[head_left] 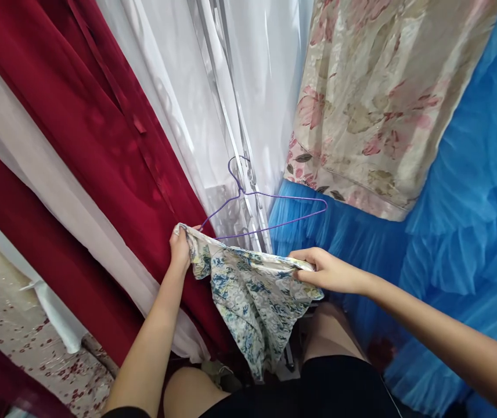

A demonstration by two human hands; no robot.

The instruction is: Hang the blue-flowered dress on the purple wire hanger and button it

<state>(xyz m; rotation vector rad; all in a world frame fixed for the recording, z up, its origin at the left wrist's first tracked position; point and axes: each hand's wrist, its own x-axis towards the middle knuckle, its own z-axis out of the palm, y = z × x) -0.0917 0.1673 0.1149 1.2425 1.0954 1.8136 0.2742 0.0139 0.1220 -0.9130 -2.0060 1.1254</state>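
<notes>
A floral garment (252, 290) in white, blue and yellow, perhaps a skirt, hangs down between my two hands, its top edge stretched across. My left hand (182, 248) is closed on the left end of that edge, next to the left end of a purple wire hanger (283, 196). My right hand (318, 268) pinches the edge near its right end. The hanger sits just above and beyond the fabric, its hook pointing up. Whether my left fingers also grip the hanger is hidden by the cloth.
Red drapes (113, 116) hang on the left, white fabric (270, 75) behind the hanger. At right hang a beige floral cloth (362, 116) and blue ruffled tulle (449, 232). A pale metal stand (231, 87) rises in the middle. My knees are below the garment.
</notes>
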